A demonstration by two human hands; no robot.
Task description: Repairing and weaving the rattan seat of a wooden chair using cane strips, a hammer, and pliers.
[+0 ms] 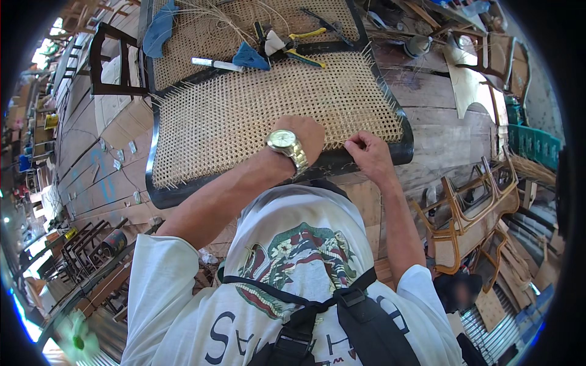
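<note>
A woven cane panel [244,113] in a dark wooden frame [400,152] lies in front of me, with loose cane ends sticking out along its near and left edges. My left hand [305,137], below a gold-coloured wristwatch [282,140], rests curled on the weave close to the near edge. Its fingers are tucked out of sight, and what they grip is hidden. Just to the right, my right hand [373,160] pinches thumb and forefinger together at the same edge. Whatever lies between those fingertips is too small to make out.
Farther up the frame lie yellow-handled pliers [308,58], a white-handled tool [217,64], blue pieces [250,57] and loose cane strands [210,12]. Chair frames [470,213] stand to the right, with a dark chair [116,58] at left. A person [458,293] is at lower right.
</note>
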